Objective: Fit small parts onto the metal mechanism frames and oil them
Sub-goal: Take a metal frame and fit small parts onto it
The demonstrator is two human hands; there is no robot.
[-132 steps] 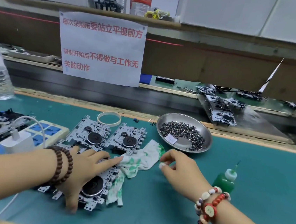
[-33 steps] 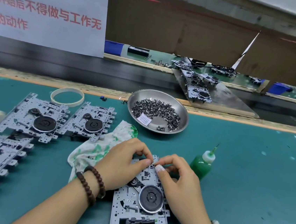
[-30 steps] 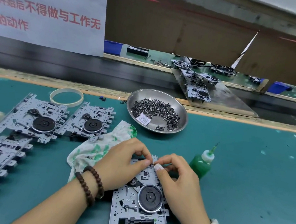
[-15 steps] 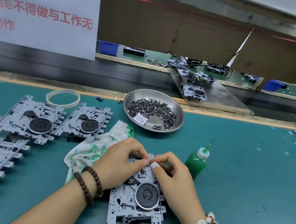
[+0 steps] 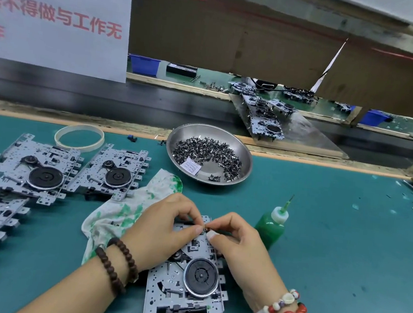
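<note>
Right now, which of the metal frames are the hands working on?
The metal frame nearest the person, right of the stained rag. The left hand and right hand pinch at its far edge; the other frames lie untouched to the left.

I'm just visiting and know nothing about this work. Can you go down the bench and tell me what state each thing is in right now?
Left hand: fingertips pinched at the frame's far edge.
Right hand: same, pinching a tiny part.
Frame being worked on: flat, under both hands.
Oil bottle: upright, untouched.
Steel dish: holds small parts.
Rag: crumpled, green-stained.
Other frames: lying flat, left side.
</note>
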